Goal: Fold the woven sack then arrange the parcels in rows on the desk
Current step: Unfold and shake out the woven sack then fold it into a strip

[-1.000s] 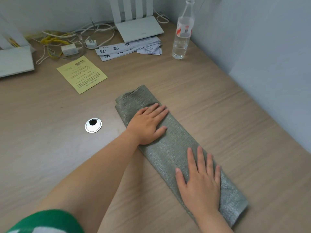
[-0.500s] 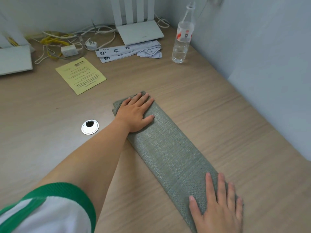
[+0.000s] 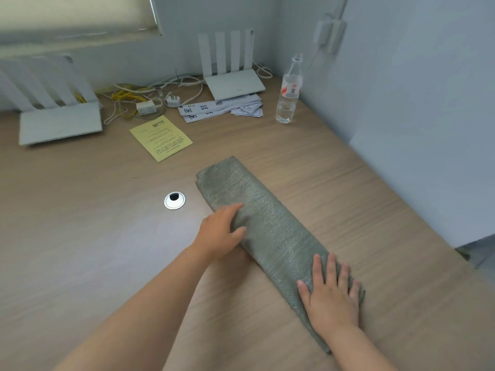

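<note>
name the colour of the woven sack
The woven sack is a dull grey-green weave, shown in the head view.

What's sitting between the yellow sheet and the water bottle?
In the head view, a pile of white paper slips printed with black characters lies between the yellow sheet and the water bottle.

Large characters 密封条 on white paper strips (image 3: 214, 108); other print illegible.
</note>
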`<control>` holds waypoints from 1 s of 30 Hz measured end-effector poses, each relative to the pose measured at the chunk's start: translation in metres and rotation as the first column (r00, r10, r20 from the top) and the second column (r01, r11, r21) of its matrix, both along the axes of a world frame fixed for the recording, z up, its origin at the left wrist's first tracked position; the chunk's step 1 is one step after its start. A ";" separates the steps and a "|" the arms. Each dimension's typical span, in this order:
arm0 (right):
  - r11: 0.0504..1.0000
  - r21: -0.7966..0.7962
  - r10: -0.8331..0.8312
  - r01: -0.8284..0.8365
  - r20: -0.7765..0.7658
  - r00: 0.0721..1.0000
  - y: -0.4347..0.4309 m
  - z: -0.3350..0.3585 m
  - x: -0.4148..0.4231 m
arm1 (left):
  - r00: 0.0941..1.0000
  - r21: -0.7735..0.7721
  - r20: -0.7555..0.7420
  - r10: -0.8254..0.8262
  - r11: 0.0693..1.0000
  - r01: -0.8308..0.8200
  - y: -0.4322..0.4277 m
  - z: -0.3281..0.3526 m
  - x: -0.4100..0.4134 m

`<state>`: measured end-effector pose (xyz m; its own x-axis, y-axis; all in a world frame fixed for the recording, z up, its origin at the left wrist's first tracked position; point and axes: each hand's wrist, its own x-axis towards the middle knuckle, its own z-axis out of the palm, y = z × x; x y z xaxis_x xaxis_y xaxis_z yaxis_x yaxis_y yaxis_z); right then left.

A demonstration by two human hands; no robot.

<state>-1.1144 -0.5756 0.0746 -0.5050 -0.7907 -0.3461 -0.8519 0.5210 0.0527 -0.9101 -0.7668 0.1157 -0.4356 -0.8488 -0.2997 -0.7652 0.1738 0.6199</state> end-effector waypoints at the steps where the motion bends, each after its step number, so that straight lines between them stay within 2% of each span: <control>1: 0.999 0.050 0.007 -0.008 0.016 1.000 -0.002 0.010 0.002 | 0.999 0.024 -0.043 0.027 0.999 -0.025 0.017 0.013 0.010; 3: 1.000 0.024 -0.003 0.001 0.083 0.997 -0.005 0.031 0.008 | 0.991 0.036 -0.117 0.061 0.998 -0.057 0.049 0.037 0.032; 5: 0.989 -0.148 0.022 0.012 0.228 0.974 -0.008 0.057 0.026 | 0.978 0.009 -0.184 0.100 0.995 -0.100 0.075 0.060 0.057; 6: 0.961 -0.267 0.032 0.068 0.353 0.935 -0.008 0.071 0.039 | 0.968 -0.010 -0.219 0.124 0.992 -0.129 0.088 0.072 0.071; 8: 0.881 -0.422 0.093 0.211 0.593 0.800 -0.006 0.103 0.073 | 0.939 -0.038 -0.294 0.178 0.980 -0.198 0.113 0.098 0.101; 12: 0.757 -0.541 0.260 0.366 0.764 0.591 0.018 0.170 0.158 | 0.878 -0.083 -0.410 0.246 0.949 -0.304 0.169 0.148 0.178; 14: 0.734 -0.559 0.335 0.386 0.792 0.511 0.038 0.197 0.199 | 0.844 -0.082 -0.453 0.288 0.929 -0.360 0.195 0.166 0.219; 19: 0.722 -0.605 0.450 0.335 0.779 0.436 0.087 0.244 0.291 | 0.732 -0.022 -0.572 0.370 0.885 -0.464 0.246 0.200 0.314; 23: 0.724 -0.628 0.488 0.284 0.759 0.431 0.110 0.256 0.347 | 0.730 -0.039 -0.571 0.377 0.875 -0.482 0.273 0.217 0.378; 30: 0.765 -0.626 0.561 0.154 0.763 0.321 0.122 0.263 0.423 | 0.684 -0.056 -0.553 0.476 0.798 -0.600 0.320 0.236 0.457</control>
<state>-0.6911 -0.4534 0.3376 0.0401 -0.9977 0.0543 -0.2425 -0.0624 -0.9681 -0.4533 -0.4468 0.3522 0.0869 -0.9955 0.0388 -0.3709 0.0038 0.9287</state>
